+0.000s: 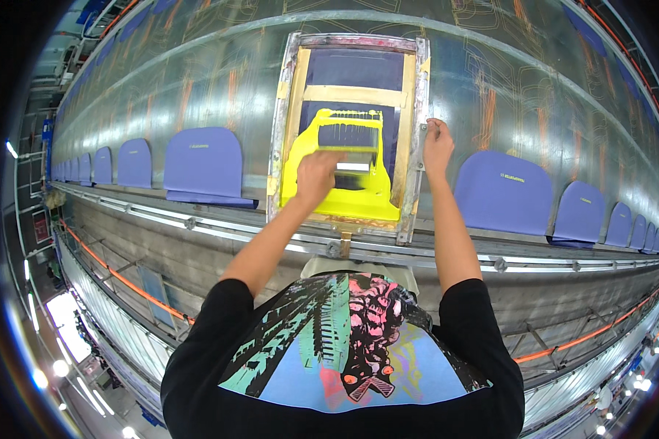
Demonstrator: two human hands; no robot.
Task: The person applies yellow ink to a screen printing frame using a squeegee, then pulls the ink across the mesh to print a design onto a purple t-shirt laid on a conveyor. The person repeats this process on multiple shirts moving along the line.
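Note:
A printing screen (pixel 422 80) with a metal frame, tape and a dark mesh lies on the long table, yellow ink (pixel 362 202) spread over its lower half. My left hand (pixel 316 177) grips a squeegee (pixel 355 164), blurred, on the inked middle of the mesh. My right hand (pixel 438 146) is just outside the frame's right rail, fingers curled together near a small metal fitting; what they pinch, if anything, is too small to tell.
Purple cut panels (pixel 501 194) run in rows left and right on the metal table (pixel 227 88). A metal rail (pixel 454 252) follows the near edge. Below are a walkway and orange lines (pixel 154 295), with other long tables at the rims.

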